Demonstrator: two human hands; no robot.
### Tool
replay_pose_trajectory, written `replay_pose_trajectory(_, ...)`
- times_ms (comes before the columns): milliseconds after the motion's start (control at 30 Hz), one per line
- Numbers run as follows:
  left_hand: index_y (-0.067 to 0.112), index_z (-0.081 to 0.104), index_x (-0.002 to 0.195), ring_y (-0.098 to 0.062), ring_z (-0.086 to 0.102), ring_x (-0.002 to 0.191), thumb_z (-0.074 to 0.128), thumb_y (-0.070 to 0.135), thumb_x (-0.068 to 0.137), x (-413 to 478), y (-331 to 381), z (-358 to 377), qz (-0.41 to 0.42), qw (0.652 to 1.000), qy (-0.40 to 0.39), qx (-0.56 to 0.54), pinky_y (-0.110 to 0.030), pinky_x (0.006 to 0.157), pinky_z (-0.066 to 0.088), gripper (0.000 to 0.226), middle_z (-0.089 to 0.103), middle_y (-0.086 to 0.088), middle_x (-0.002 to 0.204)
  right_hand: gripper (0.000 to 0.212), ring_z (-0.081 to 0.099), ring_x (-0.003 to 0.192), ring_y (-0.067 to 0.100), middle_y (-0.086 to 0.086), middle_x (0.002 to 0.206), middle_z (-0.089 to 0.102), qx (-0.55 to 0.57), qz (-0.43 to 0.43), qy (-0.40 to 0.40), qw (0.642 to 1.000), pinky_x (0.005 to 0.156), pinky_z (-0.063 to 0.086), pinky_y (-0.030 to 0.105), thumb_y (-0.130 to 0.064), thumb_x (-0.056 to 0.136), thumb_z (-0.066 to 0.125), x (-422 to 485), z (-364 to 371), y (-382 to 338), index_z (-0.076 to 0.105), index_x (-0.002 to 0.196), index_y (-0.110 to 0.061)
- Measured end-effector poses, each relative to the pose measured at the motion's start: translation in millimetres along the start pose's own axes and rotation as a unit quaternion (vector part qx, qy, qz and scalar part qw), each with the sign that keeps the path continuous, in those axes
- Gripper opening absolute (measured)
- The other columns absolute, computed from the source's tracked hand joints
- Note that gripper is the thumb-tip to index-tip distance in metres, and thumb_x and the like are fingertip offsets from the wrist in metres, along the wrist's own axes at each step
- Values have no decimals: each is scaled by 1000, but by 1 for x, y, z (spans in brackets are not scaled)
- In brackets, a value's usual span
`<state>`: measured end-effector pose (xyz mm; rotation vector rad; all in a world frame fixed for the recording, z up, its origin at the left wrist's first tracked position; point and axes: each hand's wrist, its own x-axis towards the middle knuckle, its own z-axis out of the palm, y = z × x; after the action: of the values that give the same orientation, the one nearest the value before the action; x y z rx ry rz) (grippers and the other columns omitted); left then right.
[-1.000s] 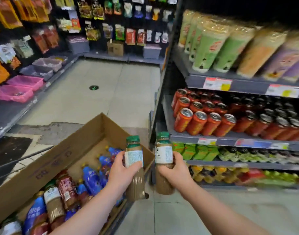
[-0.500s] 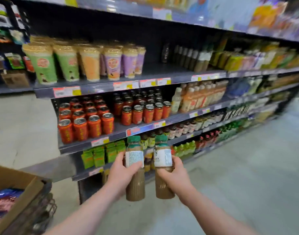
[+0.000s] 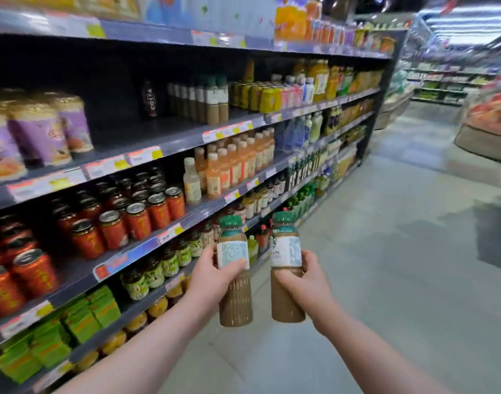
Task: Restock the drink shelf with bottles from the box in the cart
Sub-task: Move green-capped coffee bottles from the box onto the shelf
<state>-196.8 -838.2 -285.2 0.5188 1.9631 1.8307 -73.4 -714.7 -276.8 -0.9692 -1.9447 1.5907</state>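
Note:
My left hand (image 3: 212, 277) grips a brown coffee bottle (image 3: 234, 268) with a green cap and white label, held upright. My right hand (image 3: 303, 282) grips a second, matching latte bottle (image 3: 285, 268), also upright, close beside the first. Both are held in front of the drink shelf (image 3: 186, 146), at the height of its lower tiers. A row of the same green-capped brown bottles (image 3: 212, 99) stands on an upper tier, with bare shelf space to its left next to one dark bottle (image 3: 150, 99). The cart and box are out of view.
Purple cups (image 3: 41, 132) stand on the upper tier at left. Red cans (image 3: 112, 220) and orange juice bottles (image 3: 232, 163) fill the tier below, small jars and green packs the lower tiers. The aisle floor (image 3: 386, 265) runs to the right, with a display stand (image 3: 488, 129) at far right.
The view has swung right along the shelf; the cart and box dropped out of sight. Both hands still hold their bottles side by side, and the matching bottles on the upper tier came into view.

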Motion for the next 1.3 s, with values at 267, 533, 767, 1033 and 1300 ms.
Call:
replay_pose_trajectory(267,37,50,90,4,65,70,73,19,76,128,21,94,17,993,-108,-37,-10,48,46,32,64,14,92,37,59,77,-7,-20,89,61,-26,1,100,995,55,42,11,-20,73,67,114,-59,-21,49,99,-37)
replay_pose_trajectory(533,35,47,90,3,63,73,69,19,81,241,50,157,35,983,-175,-46,-11,50,45,29,60,14,93,37,61,88,3,-17,97,61,8,4,163,987,66,47,23,-23,67,69,218,-89,-32,49,96,-37)
replay_pose_trajectory(767,33,52,90,0,65,69,70,17,80,300,55,209,20,983,-177,-48,-18,53,48,26,64,13,88,56,60,89,1,-15,103,61,18,11,165,986,62,44,17,-31,59,65,286,-118,-36,46,111,-36)
replay_pose_trajectory(1033,34,50,93,-6,66,78,71,17,79,376,67,275,34,993,-108,-42,-18,56,50,30,65,14,91,54,62,87,2,-17,99,62,33,-21,95,995,65,47,21,-32,54,63,406,-169,-36,50,106,-37)
replay_pose_trajectory(1300,39,48,92,0,63,80,72,21,79,436,93,344,35,998,-5,-52,-20,60,48,32,63,17,94,35,59,74,-10,-22,95,61,5,-75,-23,997,51,42,9,-30,63,66,529,-225,-59,52,94,-38)
